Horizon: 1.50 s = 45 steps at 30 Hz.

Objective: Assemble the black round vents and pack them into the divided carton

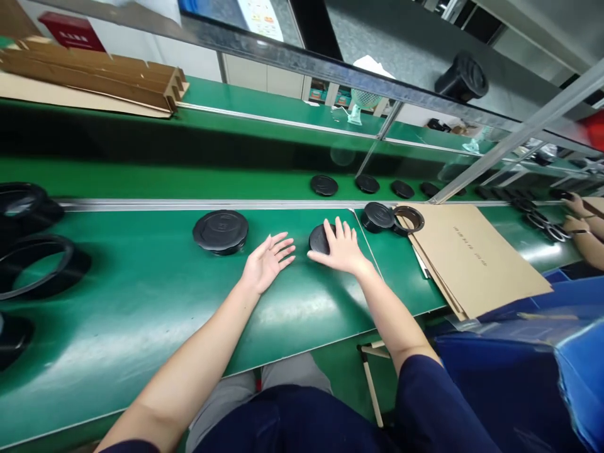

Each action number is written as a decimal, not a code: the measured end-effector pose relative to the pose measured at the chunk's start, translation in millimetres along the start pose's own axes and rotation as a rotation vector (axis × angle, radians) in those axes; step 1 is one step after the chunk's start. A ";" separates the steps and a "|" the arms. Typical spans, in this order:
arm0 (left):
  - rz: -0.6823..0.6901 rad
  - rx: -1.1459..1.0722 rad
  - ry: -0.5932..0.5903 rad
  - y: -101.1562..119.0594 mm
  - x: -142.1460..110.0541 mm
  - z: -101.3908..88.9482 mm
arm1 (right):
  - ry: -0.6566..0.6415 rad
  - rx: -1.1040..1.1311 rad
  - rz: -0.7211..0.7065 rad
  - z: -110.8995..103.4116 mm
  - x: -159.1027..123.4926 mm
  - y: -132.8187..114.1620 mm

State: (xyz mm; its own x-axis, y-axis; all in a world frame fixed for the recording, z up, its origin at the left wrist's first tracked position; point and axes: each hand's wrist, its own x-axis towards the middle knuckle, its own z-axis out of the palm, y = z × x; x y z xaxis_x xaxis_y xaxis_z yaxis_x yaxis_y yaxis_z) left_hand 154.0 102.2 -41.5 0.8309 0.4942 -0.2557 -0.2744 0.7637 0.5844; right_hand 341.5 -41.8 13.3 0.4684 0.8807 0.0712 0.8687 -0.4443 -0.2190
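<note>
My right hand (340,245) rests over a round black cap (319,240) on the green tabletop, its fingers spread across the cap's top and side. Palm turned inward, my left hand (270,261) hovers above the table with its fingers apart and nothing in it. To its left lies a larger black disc-shaped lid (221,231). Right of my right hand sit another black cap (377,217) and an open black ring (408,220), side by side.
Large black rings (40,267) stand at the left edge. Flat cardboard sheets (476,258) lie at the right, above a blue bin (509,371). Several black discs (324,185) line the green strip behind the metal rail. Another person's hands (578,220) are at far right.
</note>
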 end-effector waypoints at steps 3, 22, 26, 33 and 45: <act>0.013 -0.035 0.075 2.9 2.0 -0.4 | 0.214 0.074 -0.110 -18.1 17.6 3.7; 0.719 1.052 -0.234 -39.0 -32.6 27.7 | 0.141 0.998 0.355 63.9 74.3 -6.1; 0.787 1.195 -0.139 -41.8 -29.0 18.2 | 0.257 1.038 0.593 34.1 156.9 12.6; 0.802 1.007 -0.148 -41.8 -23.6 7.9 | 0.231 1.196 0.801 14.4 214.7 29.5; 0.006 -0.016 -0.205 -69.3 -13.8 12.9 | -0.061 1.684 0.423 49.1 -44.5 -24.1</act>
State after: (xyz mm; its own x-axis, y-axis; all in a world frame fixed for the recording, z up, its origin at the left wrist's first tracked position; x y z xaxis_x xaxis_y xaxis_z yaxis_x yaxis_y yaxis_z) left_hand 167.8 37.1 -68.5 0.9100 0.4049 -0.0889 -0.2860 0.7685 0.5723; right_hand 291.8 -62.2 -32.3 0.5593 0.7806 -0.2792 -0.4263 -0.0180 -0.9044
